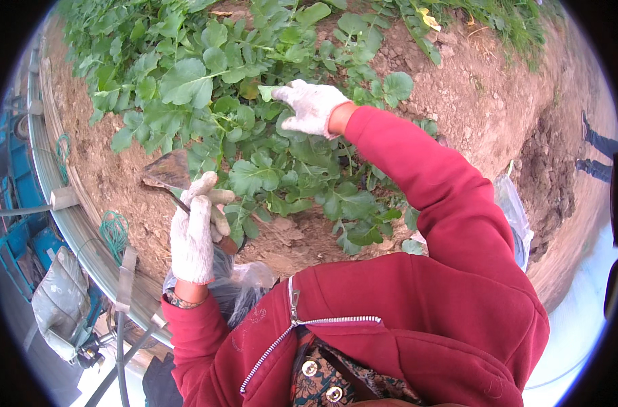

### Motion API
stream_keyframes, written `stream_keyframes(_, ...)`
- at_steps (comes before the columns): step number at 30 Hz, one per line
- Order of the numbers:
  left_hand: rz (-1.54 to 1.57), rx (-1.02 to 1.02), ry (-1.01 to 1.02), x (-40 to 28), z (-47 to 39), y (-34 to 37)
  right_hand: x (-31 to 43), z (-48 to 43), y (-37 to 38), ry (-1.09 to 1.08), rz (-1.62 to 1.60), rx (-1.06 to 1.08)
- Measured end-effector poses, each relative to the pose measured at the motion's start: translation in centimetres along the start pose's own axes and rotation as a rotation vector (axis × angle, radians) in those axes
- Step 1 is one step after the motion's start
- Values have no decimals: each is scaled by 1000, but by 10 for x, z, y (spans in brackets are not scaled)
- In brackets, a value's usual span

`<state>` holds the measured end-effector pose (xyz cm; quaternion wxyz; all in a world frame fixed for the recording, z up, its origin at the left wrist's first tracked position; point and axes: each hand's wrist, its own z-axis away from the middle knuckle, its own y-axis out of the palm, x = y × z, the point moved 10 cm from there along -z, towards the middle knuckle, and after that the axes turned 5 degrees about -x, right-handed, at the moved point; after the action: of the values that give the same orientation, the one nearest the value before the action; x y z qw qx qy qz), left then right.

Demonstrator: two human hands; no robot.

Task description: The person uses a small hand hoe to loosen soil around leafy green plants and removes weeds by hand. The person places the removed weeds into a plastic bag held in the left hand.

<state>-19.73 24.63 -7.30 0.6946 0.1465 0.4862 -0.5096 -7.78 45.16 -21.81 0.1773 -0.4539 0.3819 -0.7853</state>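
My left hand (197, 229), in a white knit glove, is closed around a small hand tool. The tool's flat, rusty, soil-marked metal blade (169, 170) points up and left, and a piece of its brown handle shows below my fingers. My right hand (309, 108), gloved in white too, is over the leafy green plants (253, 175). Its thumb stands apart from the fingers, and a pale green leaf (267, 92) shows at the fingertips; whether they touch it is unclear. The plants' stems and bases are mostly hidden under broad leaves.
Curved pale rails (59, 203) with coiled green cord (114, 234) run along the left, beside blue machinery (26, 173). Clear plastic (253, 274) lies near my left forearm, more (512, 213) beyond my right elbow. A person's legs (599, 152) are at far right.
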Motion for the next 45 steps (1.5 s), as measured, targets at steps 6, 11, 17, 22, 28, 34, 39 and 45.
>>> stream_keyframes(6, 32, 31, -49, -4, 11, 2, -39, -48, 7, 246, -610, 102)
stream_keyframes(11, 55, 27, -67, -10, 20, -3, -55, -105, 41, 230, 419, 432)
stream_keyframes(17, 125, 64, -78, -11, 31, -12, -17, -133, 70, 70, 561, 250)
stream_keyframes(22, 183, 84, -118, -8, 39, -19, -28, -153, 75, 129, 484, 219)
stream_keyframes(28, 200, 92, -136, -7, 44, -30, -33, -172, 73, 107, 470, 4)
stream_keyframes(34, 117, 59, -16, -6, 44, -38, -52, -184, 83, 193, 395, 31)
stream_keyframes(39, 111, 52, 38, -2, 46, -40, -51, -184, 93, 213, 579, 164)
stream_keyframes(45, 83, 45, 31, 1, 49, -43, -36, -171, 90, 237, 583, 220)
